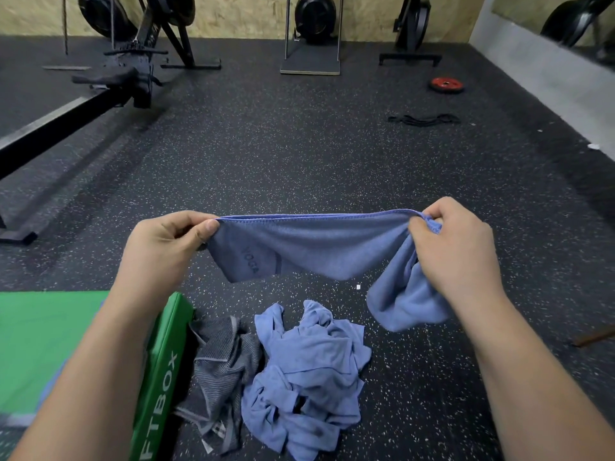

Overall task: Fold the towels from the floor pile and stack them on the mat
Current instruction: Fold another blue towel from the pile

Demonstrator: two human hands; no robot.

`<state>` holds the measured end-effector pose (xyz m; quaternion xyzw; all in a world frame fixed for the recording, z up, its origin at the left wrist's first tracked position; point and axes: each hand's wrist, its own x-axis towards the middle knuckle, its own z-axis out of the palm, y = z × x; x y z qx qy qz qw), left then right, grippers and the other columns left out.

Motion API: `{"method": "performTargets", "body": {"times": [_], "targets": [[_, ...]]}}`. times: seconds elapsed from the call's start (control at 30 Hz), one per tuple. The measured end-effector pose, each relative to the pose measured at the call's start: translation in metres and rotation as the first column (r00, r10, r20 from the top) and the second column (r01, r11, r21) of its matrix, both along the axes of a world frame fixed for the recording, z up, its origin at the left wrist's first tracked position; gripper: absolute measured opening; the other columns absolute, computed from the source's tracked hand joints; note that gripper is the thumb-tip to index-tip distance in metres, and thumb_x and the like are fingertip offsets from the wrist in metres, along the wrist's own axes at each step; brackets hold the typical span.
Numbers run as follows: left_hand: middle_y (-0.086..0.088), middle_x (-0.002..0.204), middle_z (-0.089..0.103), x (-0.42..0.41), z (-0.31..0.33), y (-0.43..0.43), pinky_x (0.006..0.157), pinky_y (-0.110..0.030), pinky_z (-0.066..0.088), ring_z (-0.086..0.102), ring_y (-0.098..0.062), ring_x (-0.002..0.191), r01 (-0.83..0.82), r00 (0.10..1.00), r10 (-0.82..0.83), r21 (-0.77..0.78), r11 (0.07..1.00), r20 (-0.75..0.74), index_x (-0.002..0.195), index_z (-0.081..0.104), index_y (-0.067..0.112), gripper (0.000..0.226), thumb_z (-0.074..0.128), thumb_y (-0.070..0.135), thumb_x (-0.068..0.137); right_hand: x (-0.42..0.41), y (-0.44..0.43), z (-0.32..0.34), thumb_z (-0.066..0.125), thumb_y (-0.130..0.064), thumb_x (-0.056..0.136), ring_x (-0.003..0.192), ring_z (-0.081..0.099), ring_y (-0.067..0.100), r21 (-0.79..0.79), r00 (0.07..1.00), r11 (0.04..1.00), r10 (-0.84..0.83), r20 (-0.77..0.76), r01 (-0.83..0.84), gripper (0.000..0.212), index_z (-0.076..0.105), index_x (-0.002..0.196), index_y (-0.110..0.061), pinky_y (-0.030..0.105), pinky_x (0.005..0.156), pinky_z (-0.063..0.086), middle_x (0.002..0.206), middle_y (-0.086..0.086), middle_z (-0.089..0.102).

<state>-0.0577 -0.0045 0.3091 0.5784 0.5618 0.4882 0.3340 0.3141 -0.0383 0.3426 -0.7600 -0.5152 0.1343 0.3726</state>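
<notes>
— Crumpled pile of blue and grey cloth towels (299,371) bottom centre, beside green padded mat (50,334) lower left?
— Yes; left hand (166,247) and right hand (456,247) each pinch a blue cloth towel (316,247), stretched mid-frame.

Far left of me stands a black rowing machine (109,78) on the speckled black rubber floor (299,154). Far right lies a round red weight plate (447,84), with black elastic bands (424,119) nearer me.
</notes>
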Motion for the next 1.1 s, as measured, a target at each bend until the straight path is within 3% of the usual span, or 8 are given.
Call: {"method": "performTargets", "body": {"times": [0.23, 0.37, 0.5, 0.6, 0.7, 0.8, 1.0, 1.1], "targets": [[-0.007, 0.090, 0.081, 0.002, 0.001, 0.002, 0.087, -0.049, 0.054, 0.065, -0.024, 0.084, -0.030, 0.981, 0.025, 0.025, 0.999, 0.193, 0.094, 0.087, 0.019, 0.006, 0.085, 0.021, 0.089, -0.001, 0.000, 0.000, 0.061, -0.030, 0.100, 0.074, 0.064, 0.020, -0.012, 1.000, 1.000, 0.018, -0.005, -0.018, 0.014, 0.059, 0.090, -0.020, 0.038, 0.062, 0.047, 0.080, 0.002, 0.069], [0.000, 0.086, 0.080, 0.000, -0.001, 0.004, 0.085, -0.045, 0.054, 0.064, -0.019, 0.081, -0.093, 0.982, 0.082, 0.056, 0.994, 0.173, 0.092, 0.085, 0.021, 0.003, 0.084, 0.019, 0.093, -0.003, 0.000, -0.001, 0.061, -0.029, 0.099, 0.073, 0.062, 0.019, -0.012, 1.000, 1.000, 0.020, -0.014, -0.020, 0.014, 0.059, 0.090, -0.020, 0.038, 0.062, 0.045, 0.079, 0.003, 0.068], [-0.005, 0.091, 0.080, -0.003, -0.004, 0.004, 0.084, -0.039, 0.054, 0.064, -0.014, 0.082, -0.051, 0.995, 0.046, 0.054, 0.997, 0.090, 0.104, 0.083, 0.020, 0.009, 0.080, 0.016, 0.097, -0.002, 0.000, -0.001, 0.060, -0.029, 0.100, 0.073, 0.061, 0.015, -0.019, 1.000, 1.000, 0.020, -0.009, -0.020, 0.013, 0.059, 0.091, -0.019, 0.036, 0.061, 0.041, 0.080, 0.001, 0.067], [-0.004, 0.089, 0.081, -0.004, -0.007, 0.005, 0.079, -0.026, 0.057, 0.065, -0.011, 0.079, -0.054, 0.998, 0.052, 0.032, 0.998, 0.041, 0.103, 0.084, 0.025, 0.011, 0.082, 0.018, 0.095, -0.001, 0.000, -0.001, 0.060, -0.028, 0.101, 0.074, 0.060, 0.011, -0.013, 1.000, 1.000, 0.019, -0.010, -0.019, 0.012, 0.060, 0.093, -0.019, 0.035, 0.059, 0.040, 0.081, 0.000, 0.067], [0.000, 0.079, 0.078, -0.004, -0.009, 0.007, 0.074, -0.033, 0.053, 0.060, -0.011, 0.073, -0.080, 0.997, 0.080, 0.009, 0.997, 0.023, 0.094, 0.084, 0.021, 0.001, 0.083, 0.021, 0.094, -0.001, 0.000, 0.000, 0.060, -0.029, 0.102, 0.074, 0.059, 0.008, -0.012, 1.000, 1.000, 0.025, -0.004, -0.025, 0.012, 0.060, 0.094, -0.020, 0.026, 0.059, 0.041, 0.082, 0.000, 0.067], [-0.007, 0.076, 0.071, -0.004, -0.009, 0.009, 0.072, -0.039, 0.051, 0.056, -0.017, 0.071, -0.089, 0.991, 0.091, -0.020, 0.996, 0.095, 0.090, 0.079, 0.012, 0.014, 0.082, 0.025, 0.094, -0.001, -0.001, -0.001, 0.060, -0.032, 0.103, 0.076, 0.060, 0.011, -0.016, 1.000, 0.999, 0.030, -0.008, -0.030, 0.013, 0.060, 0.095, -0.021, 0.036, 0.062, 0.041, 0.085, 0.000, 0.067], [0.004, 0.080, 0.071, 0.010, 0.002, 0.001, 0.066, -0.017, 0.055, 0.058, -0.008, 0.070, 0.050, 0.968, -0.028, -0.083, 0.995, 0.249, 0.089, 0.075, 0.017, 0.017, 0.077, 0.034, 0.087, -0.001, -0.002, -0.003, 0.060, -0.031, 0.103, 0.081, 0.061, 0.015, -0.030, 0.998, 0.998, 0.058, -0.016, -0.058, 0.011, 0.060, 0.095, -0.023, 0.037, 0.068, 0.039, 0.087, -0.003, 0.067], [0.000, 0.080, 0.072, 0.021, 0.003, -0.004, 0.061, -0.016, 0.052, 0.057, -0.008, 0.066, 0.125, 0.958, -0.084, -0.137, 0.983, 0.274, 0.089, 0.078, 0.014, 0.017, 0.081, 0.030, 0.083, -0.005, -0.003, -0.006, 0.066, -0.033, 0.102, 0.082, 0.062, 0.010, -0.046, 0.994, 0.994, 0.102, -0.029, -0.103, 0.009, 0.063, 0.098, -0.026, 0.034, 0.068, 0.040, 0.089, -0.005, 0.067]]}}
